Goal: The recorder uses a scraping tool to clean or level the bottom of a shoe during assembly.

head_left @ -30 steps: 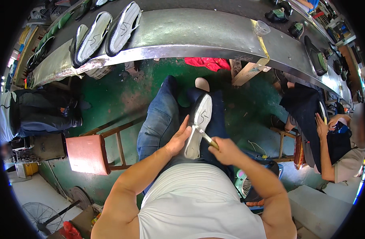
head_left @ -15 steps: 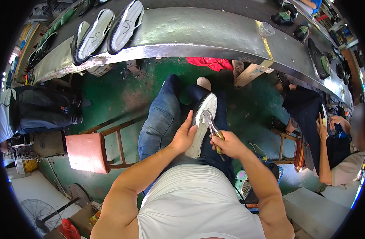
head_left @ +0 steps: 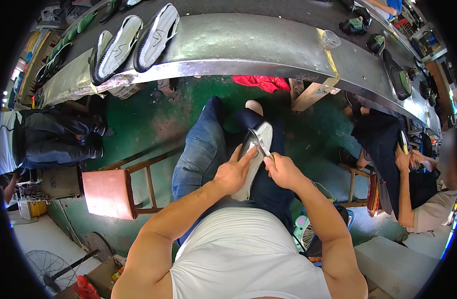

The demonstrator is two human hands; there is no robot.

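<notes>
A shoe point(head_left: 262, 133) lies bottom up along my lap, its underside whitish and its edge dark. My left hand point(head_left: 234, 173) holds it from the left side, fingers laid over the sole's middle and thumb up along the edge. My right hand point(head_left: 284, 172) is closed round the handles of metal pliers point(head_left: 259, 141). Their curved jaws reach over the front part of the shoe, at its left edge. Whether the jaws pinch the shoe's material is too small to tell.
Ahead runs a metal-edged bench point(head_left: 238, 37) carrying several upturned shoes point(head_left: 157, 37) and a clear plastic cup point(head_left: 330, 40). Left of me stands a red-topped stool point(head_left: 109, 193). Another person point(head_left: 413, 174) sits at the right. Red cloth point(head_left: 263, 83) lies beneath the bench.
My left hand has come over the shoe, its fingers now across the sole. My right hand has moved slightly up, and the pliers' jaws have swung to the shoe's left edge.
</notes>
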